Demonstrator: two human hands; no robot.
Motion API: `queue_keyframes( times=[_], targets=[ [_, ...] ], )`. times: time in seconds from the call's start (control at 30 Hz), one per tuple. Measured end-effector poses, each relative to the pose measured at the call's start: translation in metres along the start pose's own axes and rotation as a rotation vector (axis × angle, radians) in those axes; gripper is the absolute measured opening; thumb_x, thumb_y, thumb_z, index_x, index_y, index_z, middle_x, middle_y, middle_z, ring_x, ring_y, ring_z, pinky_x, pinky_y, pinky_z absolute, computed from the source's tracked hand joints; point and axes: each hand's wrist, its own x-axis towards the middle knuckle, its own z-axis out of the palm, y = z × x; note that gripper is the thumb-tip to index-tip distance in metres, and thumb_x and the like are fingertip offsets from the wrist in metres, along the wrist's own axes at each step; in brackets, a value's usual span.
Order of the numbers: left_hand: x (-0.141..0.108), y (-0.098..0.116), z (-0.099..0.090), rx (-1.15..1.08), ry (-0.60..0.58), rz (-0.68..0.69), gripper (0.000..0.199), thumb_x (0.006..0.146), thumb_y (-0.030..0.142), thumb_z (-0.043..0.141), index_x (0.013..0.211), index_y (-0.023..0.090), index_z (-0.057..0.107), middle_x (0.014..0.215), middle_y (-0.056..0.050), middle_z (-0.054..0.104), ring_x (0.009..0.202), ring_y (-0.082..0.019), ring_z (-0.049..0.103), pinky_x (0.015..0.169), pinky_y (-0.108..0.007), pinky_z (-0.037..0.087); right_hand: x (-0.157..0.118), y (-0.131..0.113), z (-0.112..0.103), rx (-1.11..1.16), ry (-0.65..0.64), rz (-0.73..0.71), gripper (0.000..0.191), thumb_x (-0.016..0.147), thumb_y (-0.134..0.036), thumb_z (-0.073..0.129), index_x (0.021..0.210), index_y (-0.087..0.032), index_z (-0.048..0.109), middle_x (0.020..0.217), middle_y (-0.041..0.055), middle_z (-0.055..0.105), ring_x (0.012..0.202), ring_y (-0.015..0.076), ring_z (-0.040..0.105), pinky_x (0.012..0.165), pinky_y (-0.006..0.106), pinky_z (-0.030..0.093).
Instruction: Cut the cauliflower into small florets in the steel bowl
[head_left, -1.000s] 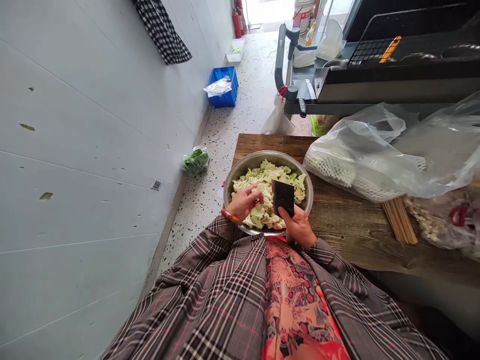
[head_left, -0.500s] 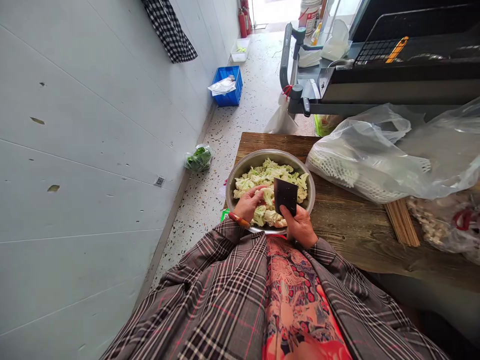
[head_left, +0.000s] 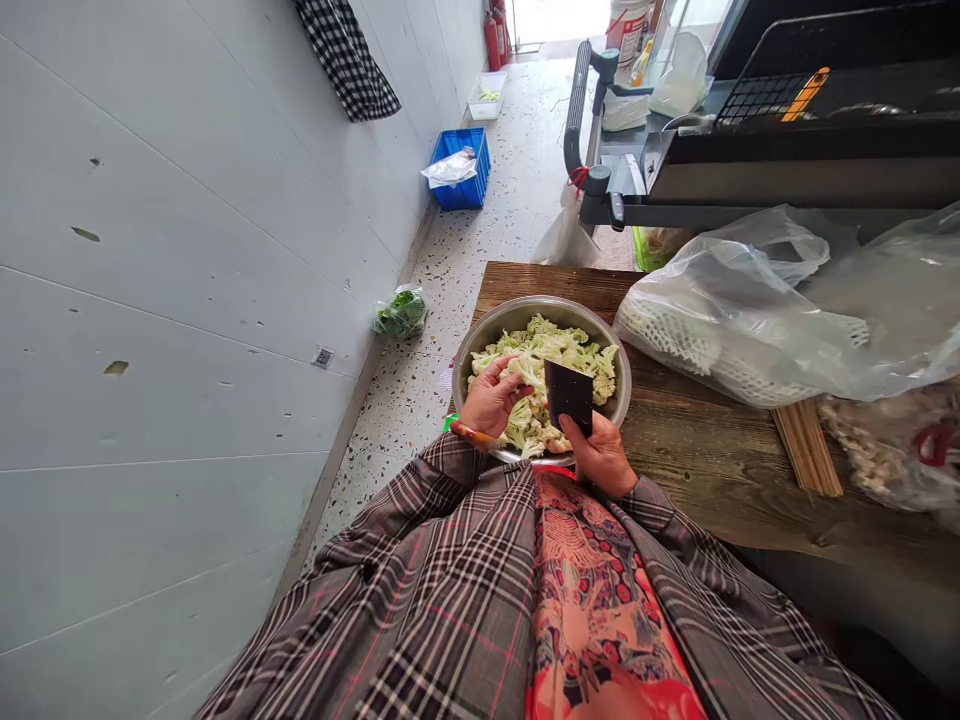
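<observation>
A metal bowl (head_left: pixel 463 375) full of cut cauliflower (head_left: pixel 570 345) stands at the near left end of the wooden table, right before my body. Over its left part, my left hand (head_left: pixel 491 400) is closed, pinching a pale cauliflower floret (head_left: pixel 531 372) between thumb and fingers. My right hand (head_left: pixel 606 455) grips a cleaver (head_left: pixel 570 395) over the bowl's right side. Its broad dark blade stands up beside the floret, with a small gap between them. The handle is hidden inside my fist.
Clear plastic bags (head_left: pixel 739 310) with white foam netting lie on the wooden table (head_left: pixel 675 450), right of the bowl. Wooden sticks (head_left: pixel 806 450) lie farther right. Behind is a dark cart (head_left: pixel 675 215). A bag of greens (head_left: pixel 401 313) and a blue crate (head_left: pixel 459 190) sit along the left wall.
My left hand has lifted slightly up and away from the blade, and its fingers have shifted on the floret. The cleaver stays nearly in place. The whole view has shifted a little.
</observation>
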Motion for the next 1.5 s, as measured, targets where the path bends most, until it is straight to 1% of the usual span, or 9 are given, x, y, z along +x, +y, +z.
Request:
queue_keyframes(
  times=[0.13, 0.27, 0.43, 0.63, 0.7, 0.93, 1.17, 1.37, 1.5],
  targets=[
    [0.001, -0.003, 0.002, 0.009, 0.005, 0.016, 0.042, 0.06, 0.021, 0.084, 0.098, 0.016, 0.065, 0.083, 0.002, 0.064, 0.067, -0.007, 0.061, 0.069, -0.025, 0.055, 0.0, 0.0, -0.002, 0.009, -0.008, -0.005, 0.032, 0.093, -0.038, 0.049, 0.108, -0.018, 0.068, 0.096, 0.0077, 0.07, 0.089, 0.0218, 0.065, 0.082, 0.033, 0.05],
    [0.003, -0.005, 0.003, 0.011, 0.028, 0.043, 0.044, 0.058, 0.022, 0.084, 0.098, 0.017, 0.065, 0.083, 0.002, 0.065, 0.067, -0.008, 0.061, 0.069, -0.027, 0.055, 0.0, -0.003, -0.004, -0.037, 0.01, -0.009, 0.032, 0.093, -0.04, 0.049, 0.104, -0.017, 0.069, 0.09, 0.0067, 0.07, 0.081, 0.0203, 0.064, 0.077, 0.031, 0.05],
    [0.002, -0.006, 0.007, 0.021, 0.032, 0.042, 0.043, 0.059, 0.022, 0.084, 0.097, 0.017, 0.065, 0.088, 0.0, 0.066, 0.069, -0.008, 0.061, 0.071, -0.026, 0.054, 0.003, -0.004, -0.005, -0.025, -0.017, -0.034, 0.033, 0.094, -0.04, 0.047, 0.107, -0.019, 0.067, 0.098, 0.0072, 0.07, 0.088, 0.021, 0.064, 0.08, 0.031, 0.049],
    [0.003, -0.006, 0.01, 0.022, 0.03, 0.04, 0.041, 0.06, 0.021, 0.084, 0.096, 0.016, 0.064, 0.084, 0.001, 0.065, 0.069, -0.008, 0.06, 0.07, -0.026, 0.054, 0.004, -0.004, -0.006, -0.007, -0.018, -0.008, 0.032, 0.094, -0.041, 0.046, 0.099, -0.018, 0.067, 0.09, 0.0073, 0.068, 0.088, 0.0213, 0.063, 0.082, 0.033, 0.049],
    [0.004, -0.006, 0.01, 0.017, 0.034, 0.036, 0.04, 0.06, 0.021, 0.083, 0.095, 0.016, 0.064, 0.083, 0.001, 0.064, 0.068, -0.008, 0.06, 0.07, -0.026, 0.053, 0.003, -0.004, -0.006, -0.002, -0.019, -0.012, 0.031, 0.094, -0.04, 0.046, 0.101, -0.018, 0.066, 0.092, 0.0073, 0.068, 0.088, 0.0209, 0.063, 0.081, 0.032, 0.049],
    [0.004, -0.008, 0.012, -0.011, 0.039, 0.021, 0.04, 0.06, 0.02, 0.083, 0.095, 0.016, 0.063, 0.079, 0.003, 0.062, 0.067, -0.007, 0.059, 0.071, -0.026, 0.053, 0.004, -0.004, -0.008, -0.015, 0.014, -0.021, 0.031, 0.093, -0.039, 0.047, 0.102, -0.016, 0.067, 0.091, 0.0074, 0.068, 0.083, 0.0197, 0.061, 0.077, 0.031, 0.048],
    [0.004, -0.006, 0.013, -0.005, 0.061, 0.043, 0.043, 0.059, 0.021, 0.084, 0.095, 0.017, 0.062, 0.084, 0.002, 0.063, 0.07, -0.007, 0.06, 0.07, -0.025, 0.054, 0.0, -0.001, -0.009, -0.031, 0.058, 0.02, 0.033, 0.093, -0.042, 0.047, 0.102, -0.017, 0.067, 0.086, 0.0066, 0.068, 0.078, 0.0195, 0.061, 0.074, 0.031, 0.049],
    [0.002, -0.006, 0.016, 0.004, 0.025, 0.045, 0.045, 0.057, 0.023, 0.086, 0.095, 0.017, 0.062, 0.078, 0.003, 0.063, 0.066, -0.007, 0.06, 0.068, -0.024, 0.054, 0.002, -0.001, -0.008, -0.02, 0.016, -0.013, 0.031, 0.093, -0.041, 0.046, 0.099, -0.017, 0.066, 0.089, 0.0078, 0.068, 0.081, 0.0203, 0.062, 0.076, 0.032, 0.049],
    [0.001, -0.007, 0.017, 0.017, 0.018, 0.047, 0.044, 0.058, 0.023, 0.085, 0.095, 0.016, 0.062, 0.08, 0.003, 0.063, 0.068, -0.007, 0.061, 0.067, -0.023, 0.054, 0.003, -0.001, -0.008, -0.015, -0.003, -0.03, 0.031, 0.094, -0.04, 0.045, 0.103, -0.018, 0.066, 0.095, 0.0079, 0.069, 0.088, 0.0211, 0.063, 0.081, 0.033, 0.05]
  ],
)
